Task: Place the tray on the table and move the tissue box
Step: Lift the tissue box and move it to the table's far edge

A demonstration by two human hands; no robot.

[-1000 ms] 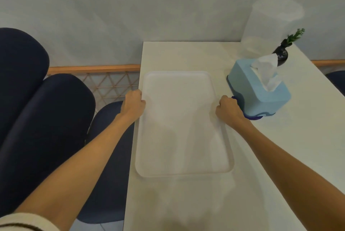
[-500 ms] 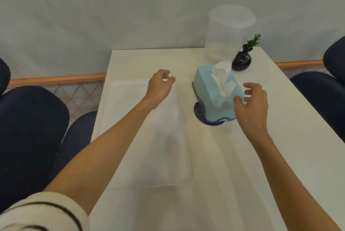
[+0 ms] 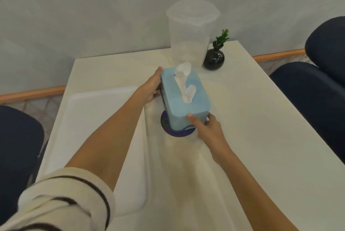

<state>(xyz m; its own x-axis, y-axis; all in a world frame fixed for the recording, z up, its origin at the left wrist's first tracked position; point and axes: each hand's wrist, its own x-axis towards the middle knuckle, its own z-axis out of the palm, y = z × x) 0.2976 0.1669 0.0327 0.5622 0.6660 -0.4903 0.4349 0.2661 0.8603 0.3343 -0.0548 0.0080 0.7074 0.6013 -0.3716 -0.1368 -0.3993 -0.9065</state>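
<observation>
The light blue tissue box (image 3: 183, 98), a white tissue sticking out of its top, is raised above a dark purple round mat (image 3: 177, 130) on the white table (image 3: 252, 118). My left hand (image 3: 152, 86) grips its far left side. My right hand (image 3: 204, 128) holds its near right corner, thumb on the front face. The white tray (image 3: 89, 133) lies flat on the left part of the table, with my left forearm crossing over it.
A tall clear plastic container with a lid (image 3: 190, 38) and a small black vase with a green sprig (image 3: 214, 57) stand at the back of the table. Dark blue chairs sit on the left (image 3: 16, 156) and the right (image 3: 317, 85).
Both hands let go of the tray, reached to the tissue box and closed on it. The box has tilted and risen off the purple mat. The camera swung to the right.
</observation>
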